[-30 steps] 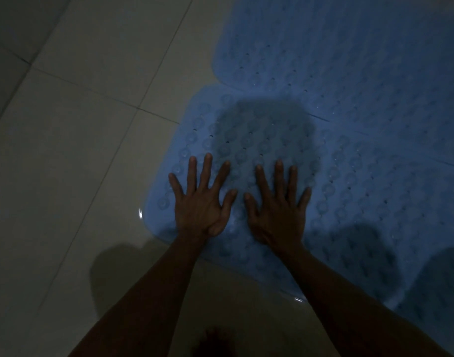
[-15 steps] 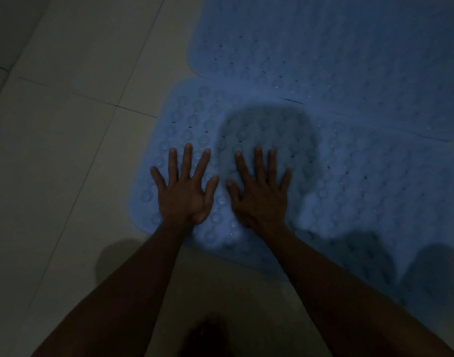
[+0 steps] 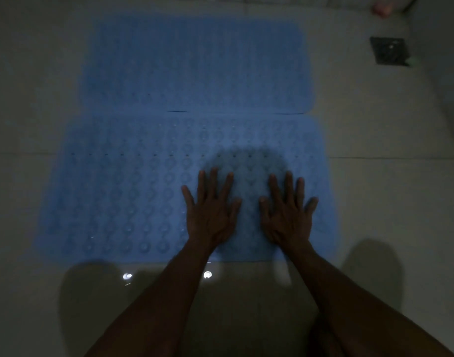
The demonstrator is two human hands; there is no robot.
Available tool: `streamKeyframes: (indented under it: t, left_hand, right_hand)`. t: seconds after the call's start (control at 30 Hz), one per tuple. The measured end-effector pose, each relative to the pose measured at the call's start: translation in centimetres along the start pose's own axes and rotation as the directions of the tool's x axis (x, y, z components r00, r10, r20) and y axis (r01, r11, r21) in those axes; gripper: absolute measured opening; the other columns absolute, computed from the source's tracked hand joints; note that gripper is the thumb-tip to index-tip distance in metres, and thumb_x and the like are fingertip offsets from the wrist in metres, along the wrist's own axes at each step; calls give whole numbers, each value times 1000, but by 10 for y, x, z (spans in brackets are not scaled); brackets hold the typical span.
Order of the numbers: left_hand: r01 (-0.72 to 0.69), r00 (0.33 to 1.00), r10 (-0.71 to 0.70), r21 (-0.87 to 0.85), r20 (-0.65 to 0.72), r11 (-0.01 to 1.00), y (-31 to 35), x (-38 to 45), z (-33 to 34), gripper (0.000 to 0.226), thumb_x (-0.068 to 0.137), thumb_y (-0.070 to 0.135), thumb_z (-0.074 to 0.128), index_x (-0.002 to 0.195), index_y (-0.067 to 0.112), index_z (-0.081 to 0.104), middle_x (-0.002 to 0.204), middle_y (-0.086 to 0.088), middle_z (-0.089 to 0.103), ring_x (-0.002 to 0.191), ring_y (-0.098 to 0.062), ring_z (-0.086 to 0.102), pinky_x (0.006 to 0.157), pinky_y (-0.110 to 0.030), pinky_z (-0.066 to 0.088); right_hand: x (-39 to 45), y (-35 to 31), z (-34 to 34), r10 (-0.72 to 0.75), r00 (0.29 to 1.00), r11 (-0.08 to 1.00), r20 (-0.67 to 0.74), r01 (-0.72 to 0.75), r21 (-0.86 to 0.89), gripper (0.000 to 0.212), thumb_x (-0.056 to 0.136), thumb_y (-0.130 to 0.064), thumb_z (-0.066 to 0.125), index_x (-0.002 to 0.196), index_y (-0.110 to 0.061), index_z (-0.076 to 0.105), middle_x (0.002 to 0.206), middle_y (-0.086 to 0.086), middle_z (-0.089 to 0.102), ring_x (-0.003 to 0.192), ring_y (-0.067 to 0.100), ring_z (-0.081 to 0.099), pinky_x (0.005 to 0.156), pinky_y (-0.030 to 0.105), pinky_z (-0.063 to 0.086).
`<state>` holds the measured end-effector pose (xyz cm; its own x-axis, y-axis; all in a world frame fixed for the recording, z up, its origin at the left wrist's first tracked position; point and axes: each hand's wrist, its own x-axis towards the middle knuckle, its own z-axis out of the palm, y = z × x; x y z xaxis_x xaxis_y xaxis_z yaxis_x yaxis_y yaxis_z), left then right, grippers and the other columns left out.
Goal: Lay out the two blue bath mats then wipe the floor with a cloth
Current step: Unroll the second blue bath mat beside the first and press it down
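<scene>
Two blue bath mats lie flat on the pale tiled floor [image 3: 375, 202], one beyond the other. The near mat [image 3: 122, 191] is the wider in view, with rows of round bumps and small holes across it. The far mat [image 3: 195, 65] lies just past it; their long edges meet or slightly overlap along a line with thin dark slits, and which one is on top cannot be told.

Both hands press palm-down on the right half of the near mat, side by side and a little apart. The left hand [image 3: 211, 215] has its fingers straight and spread, thumb out toward the other hand. The right hand [image 3: 289, 217] lies the same way, fingers straight and fanned, near the mat's right edge. Neither hand holds anything; each grip is apart, flat on the mat. A rounded shadow falls on the mat just beyond the fingertips.

The bare forearms reach in from the bottom. Two small bright glints show on the floor just before the near mat's front edge. A dark square drain [image 3: 389, 50] sits in the floor at the upper right, well apart from the mats. The scene is dim, and no cloth can be made out.
</scene>
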<state>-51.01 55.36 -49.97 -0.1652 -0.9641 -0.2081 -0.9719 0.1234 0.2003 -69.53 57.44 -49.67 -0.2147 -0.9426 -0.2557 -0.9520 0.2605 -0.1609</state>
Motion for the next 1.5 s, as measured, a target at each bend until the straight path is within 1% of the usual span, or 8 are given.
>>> streamKeyframes:
  t: [0.2,0.67,0.77,0.87,1.07,1.13,1.23,1.5]
  left_hand:
    - [8,999,-5,51,-52,999,32,10,16,66,100,64,28,160,40,13,170,-1,3,156,-31,-5,112,-75,2]
    - [61,996,-63,26,67,998,38,14,9,67,100,69,16,158,45,-7,168,3,-18,152,-27,-23,114,-72,-7]
    - [37,996,-41,48,74,998,37,24,-1,71,97,73,17,159,43,3,169,-4,2,154,-34,-3,115,-72,-3]
    - [18,1000,-17,65,-8,998,36,45,-13,72,96,73,22,157,34,23,160,-9,24,145,-36,20,115,-69,9]
    - [21,999,-23,-33,-48,999,35,113,-29,70,99,70,19,160,36,12,169,-4,-3,154,-34,-6,119,-67,-4]
    - [2,998,-4,-31,-64,1000,31,142,-31,69,99,70,20,160,39,9,169,-2,-6,154,-34,-10,117,-69,-4]
    - [-14,999,15,9,-43,1000,25,168,-25,70,97,74,17,159,44,3,169,1,-8,154,-34,-13,113,-73,-6]
    - [17,1000,-17,23,6,1000,25,171,-20,74,94,79,14,158,47,-4,168,6,-15,153,-29,-20,114,-72,-7]
  right_hand:
    - [1,13,8,49,995,997,-89,-43,65,66,96,-62,25,154,-42,0,164,-5,-8,150,23,-11,115,64,3]
    - [2,16,7,37,994,997,-100,-30,69,67,96,-64,26,155,-41,3,165,-3,-6,151,26,-10,114,65,3]
    - [8,12,2,49,998,991,-43,-44,123,67,95,-65,23,154,-43,0,165,-2,-6,150,27,-12,114,65,-2]
    - [29,2,-13,72,994,982,-83,-57,180,67,94,-63,24,155,-41,5,165,0,-1,150,29,-6,115,65,-2]
    - [113,-7,-40,36,992,973,-119,-8,232,65,97,-59,25,155,-40,4,164,-2,-8,150,28,-10,115,64,-1]
    - [139,-4,-42,7,989,985,-150,19,172,66,96,-60,26,155,-39,7,165,-1,-5,150,30,-8,114,66,1]
    - [163,2,-37,-18,996,992,-84,28,125,67,95,-65,22,155,-41,3,164,-4,-7,150,29,-11,114,66,-3]
    - [160,2,-27,39,993,997,-109,-31,66,69,94,-68,21,154,-42,0,165,-5,-6,151,26,-10,115,64,0]
